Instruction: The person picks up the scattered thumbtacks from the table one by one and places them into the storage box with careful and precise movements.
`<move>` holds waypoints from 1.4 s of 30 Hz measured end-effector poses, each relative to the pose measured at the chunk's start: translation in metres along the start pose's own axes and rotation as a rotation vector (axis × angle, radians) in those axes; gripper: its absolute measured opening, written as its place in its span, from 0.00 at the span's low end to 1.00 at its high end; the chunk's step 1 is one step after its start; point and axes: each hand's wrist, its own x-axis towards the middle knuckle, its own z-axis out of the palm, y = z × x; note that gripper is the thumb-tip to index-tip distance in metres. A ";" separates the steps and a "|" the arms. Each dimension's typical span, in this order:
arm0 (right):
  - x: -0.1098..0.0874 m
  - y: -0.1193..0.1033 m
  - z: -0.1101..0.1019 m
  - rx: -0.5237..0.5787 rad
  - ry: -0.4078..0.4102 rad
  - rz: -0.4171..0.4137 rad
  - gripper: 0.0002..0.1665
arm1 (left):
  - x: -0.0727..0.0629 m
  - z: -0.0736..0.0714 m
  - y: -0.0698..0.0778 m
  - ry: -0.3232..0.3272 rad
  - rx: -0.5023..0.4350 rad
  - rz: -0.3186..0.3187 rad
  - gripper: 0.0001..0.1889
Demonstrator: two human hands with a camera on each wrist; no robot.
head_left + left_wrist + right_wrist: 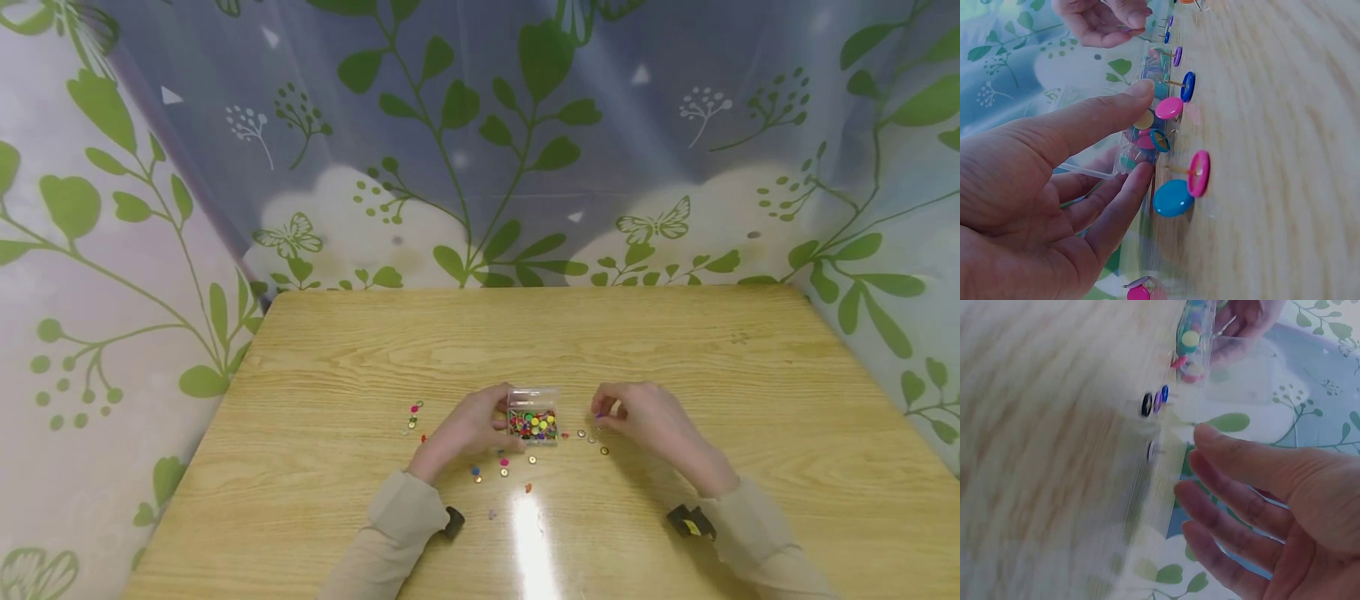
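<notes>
Box (542, 443), clear, lid (534, 399) up, on tbl (337, 350); L hand (474, 423) grips its L end, prob. to stop sliding. R hand (651, 417), near R side, seems to pinch purple pin (599, 415), prob. for ctrl; loose pins (504, 472) about, some pt-up.

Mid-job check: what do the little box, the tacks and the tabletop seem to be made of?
Box: clear, glossy plastic, it seems; the contents show through its walls.
Tacks: shiny coloured heads, perhaps plastic or painted metal, given their highlights; brassy pins look metallic.
Tabletop: wood or wood-look laminate; grain shows, and a bright reflection suggests a smooth finish.
</notes>
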 end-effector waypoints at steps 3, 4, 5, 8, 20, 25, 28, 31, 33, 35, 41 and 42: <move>0.001 -0.008 0.000 -0.017 0.024 -0.026 0.09 | 0.000 0.000 0.000 0.002 0.002 -0.002 0.31; 0.001 -0.011 0.000 -0.024 0.030 -0.034 0.09 | 0.000 0.000 0.000 0.003 0.003 -0.005 0.31; 0.002 -0.013 0.001 -0.028 0.036 -0.050 0.09 | 0.000 0.000 0.000 0.003 0.006 -0.003 0.31; 0.004 -0.022 0.003 -0.040 0.050 -0.085 0.07 | 0.001 0.000 0.000 0.005 0.012 -0.002 0.32; 0.014 -0.045 0.017 0.011 0.094 -0.203 0.08 | -0.001 0.001 0.000 0.010 0.001 0.020 0.30; 0.014 -0.045 0.019 0.041 0.088 -0.210 0.08 | 0.000 0.001 0.000 0.012 0.009 0.019 0.30; 0.012 -0.043 0.017 0.053 0.083 -0.179 0.08 | 0.000 0.000 -0.001 0.009 0.001 0.015 0.30; 0.010 -0.039 0.011 0.037 0.094 -0.154 0.07 | 0.001 0.000 -0.001 0.004 -0.004 0.014 0.31; 0.008 -0.035 0.007 0.014 0.102 -0.143 0.06 | 0.001 0.000 -0.001 0.005 -0.004 0.009 0.30; 0.007 -0.031 0.003 -0.018 0.110 -0.137 0.06 | 0.001 0.000 -0.001 0.007 0.001 0.004 0.30; 0.003 -0.019 -0.005 -0.045 0.074 -0.071 0.06 | 0.000 0.000 0.001 0.008 0.005 -0.005 0.30; 0.002 -0.018 -0.005 -0.049 0.069 -0.057 0.06 | 0.000 0.000 0.001 0.007 0.003 -0.005 0.30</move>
